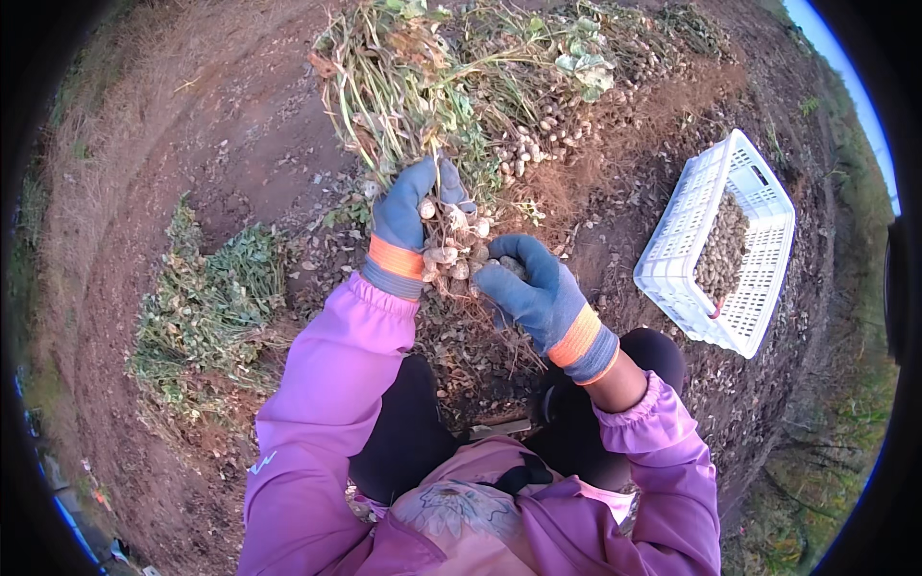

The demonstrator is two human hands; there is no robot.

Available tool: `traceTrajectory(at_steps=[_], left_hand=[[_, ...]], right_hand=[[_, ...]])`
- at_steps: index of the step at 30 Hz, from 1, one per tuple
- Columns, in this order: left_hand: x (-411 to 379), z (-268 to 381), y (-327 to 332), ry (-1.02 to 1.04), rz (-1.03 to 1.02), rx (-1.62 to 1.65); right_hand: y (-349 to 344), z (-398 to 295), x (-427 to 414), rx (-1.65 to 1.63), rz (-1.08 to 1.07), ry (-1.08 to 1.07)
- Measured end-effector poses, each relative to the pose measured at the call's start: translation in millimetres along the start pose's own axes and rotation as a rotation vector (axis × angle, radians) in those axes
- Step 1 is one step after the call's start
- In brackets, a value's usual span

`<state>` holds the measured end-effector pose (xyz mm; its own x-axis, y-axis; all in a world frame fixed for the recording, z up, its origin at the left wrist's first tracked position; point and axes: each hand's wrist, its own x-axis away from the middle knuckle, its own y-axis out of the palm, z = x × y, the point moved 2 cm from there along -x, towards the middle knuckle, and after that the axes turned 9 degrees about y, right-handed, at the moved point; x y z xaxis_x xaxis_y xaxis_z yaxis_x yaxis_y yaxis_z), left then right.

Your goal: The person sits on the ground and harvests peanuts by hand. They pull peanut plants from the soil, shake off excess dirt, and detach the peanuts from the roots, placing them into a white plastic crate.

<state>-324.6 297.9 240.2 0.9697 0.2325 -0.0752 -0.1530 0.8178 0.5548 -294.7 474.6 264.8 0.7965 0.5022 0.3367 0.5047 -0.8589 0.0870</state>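
Note:
Both hands wear blue-grey work gloves with orange cuffs. My left hand grips the stems of a pulled peanut plant, whose leafy tops extend away from me. A cluster of peanut pods with thin roots hangs between my hands. My right hand has its fingers and thumb closed around pods at the right side of this cluster. The palm side of that hand is hidden, so how many pods it holds cannot be told.
A white plastic crate partly filled with peanuts stands on the soil at the right. More plants with pods lie in a row ahead. A heap of leafy plants lies at the left. My knees are below my hands.

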Motion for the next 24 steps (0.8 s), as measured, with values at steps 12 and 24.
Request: traceTrajectory(at_steps=[12,24], left_hand=[[8,7,19,0.109,-0.144,-0.366],[12,-6,9,0.152,-0.092,-0.525]], right_hand=[[1,15,-16,0.043,-0.078,-0.009],[-8,7,-16,0.168,-0.202,0.039]])
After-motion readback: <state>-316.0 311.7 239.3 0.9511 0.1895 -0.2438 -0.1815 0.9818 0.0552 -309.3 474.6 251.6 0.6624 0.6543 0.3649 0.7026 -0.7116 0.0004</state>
